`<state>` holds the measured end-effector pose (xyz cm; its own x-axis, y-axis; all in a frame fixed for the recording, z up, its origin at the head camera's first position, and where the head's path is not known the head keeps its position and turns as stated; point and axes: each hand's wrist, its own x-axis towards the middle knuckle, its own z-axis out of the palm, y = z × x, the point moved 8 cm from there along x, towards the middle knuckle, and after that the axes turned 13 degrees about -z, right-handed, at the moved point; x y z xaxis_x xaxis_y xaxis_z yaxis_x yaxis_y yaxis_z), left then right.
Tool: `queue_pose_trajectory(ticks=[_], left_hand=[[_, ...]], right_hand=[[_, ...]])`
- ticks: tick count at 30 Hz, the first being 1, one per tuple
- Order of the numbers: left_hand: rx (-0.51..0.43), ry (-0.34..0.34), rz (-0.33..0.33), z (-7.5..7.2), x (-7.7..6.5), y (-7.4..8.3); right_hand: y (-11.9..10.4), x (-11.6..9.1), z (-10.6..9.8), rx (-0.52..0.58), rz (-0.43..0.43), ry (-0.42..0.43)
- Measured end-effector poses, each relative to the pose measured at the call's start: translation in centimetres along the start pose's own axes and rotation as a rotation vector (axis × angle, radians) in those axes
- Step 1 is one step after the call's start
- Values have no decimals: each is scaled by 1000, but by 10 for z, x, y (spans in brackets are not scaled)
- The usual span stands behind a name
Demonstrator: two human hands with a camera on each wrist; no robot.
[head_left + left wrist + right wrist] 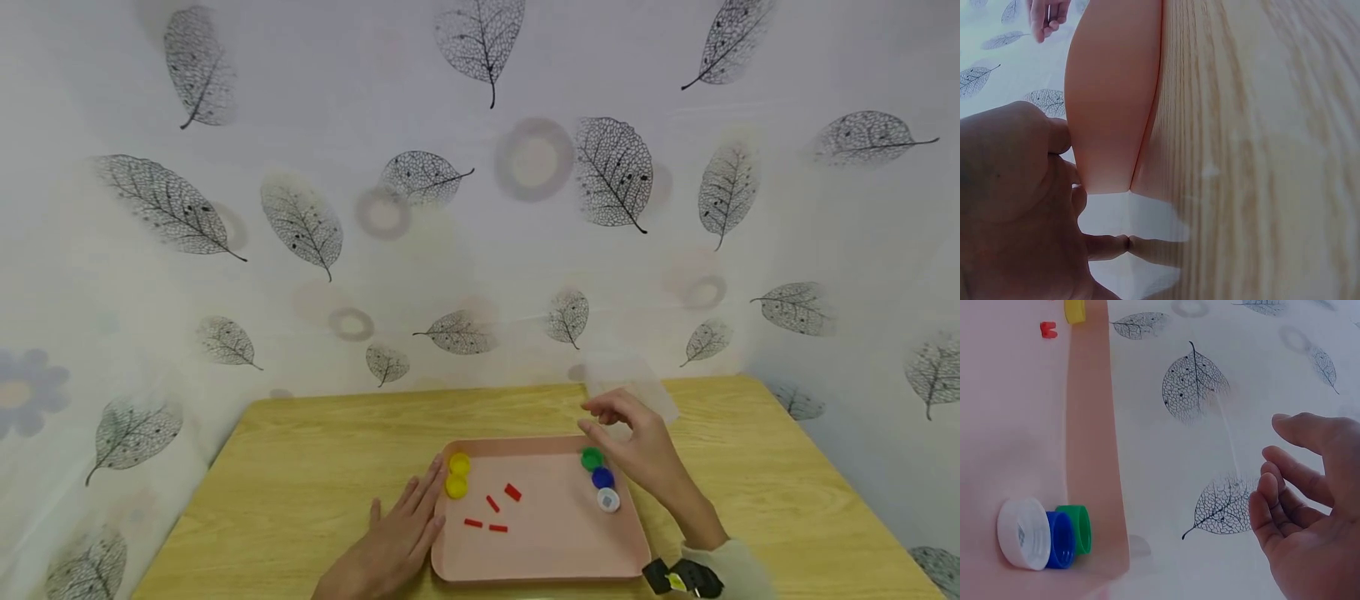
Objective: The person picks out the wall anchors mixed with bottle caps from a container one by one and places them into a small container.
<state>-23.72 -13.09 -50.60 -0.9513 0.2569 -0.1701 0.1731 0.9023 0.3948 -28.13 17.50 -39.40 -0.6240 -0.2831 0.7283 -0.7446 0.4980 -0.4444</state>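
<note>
A pink tray [540, 554] lies on the wooden table. My left hand [397, 533] rests at its left edge, the fingers stretched along the outer wall; the left wrist view shows the hand [1016, 206] against the tray's side [1113, 94]. Over the tray's far right corner hovers my right hand [637, 446]. In the right wrist view its fingers are loosely bent, thumb apart, and nothing shows between them. Below it in the tray stand a green cap [592, 459], a blue cap [602, 477] and a white cap [608, 500] in a row, touching or nearly so.
Two yellow caps [457, 486] sit in the tray's far left corner. Several small red pieces [513, 492] lie scattered left of the tray's middle. A translucent sheet or bag [652, 396] lies behind the right hand, by the leaf-patterned backdrop [480, 250].
</note>
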Motion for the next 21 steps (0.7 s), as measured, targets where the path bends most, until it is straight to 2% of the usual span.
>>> queue_pose_trajectory(ticks=[9, 12, 16, 18, 21], left_hand=[[-7, 0, -22, 2, 0, -2], [0, 0, -25, 3, 1, -3], [3, 0, -25, 2, 0, -3], [8, 1, -24, 1, 0, -2], [12, -3, -35, 0, 1, -4]], right_hand=[[-41, 8, 24, 172, 56, -74], [-34, 1, 39, 203, 50, -102], [-23, -8, 58, 184, 15, -118], [-27, -8, 63, 118, -15, -119], [-32, -11, 75, 107, -32, -139]])
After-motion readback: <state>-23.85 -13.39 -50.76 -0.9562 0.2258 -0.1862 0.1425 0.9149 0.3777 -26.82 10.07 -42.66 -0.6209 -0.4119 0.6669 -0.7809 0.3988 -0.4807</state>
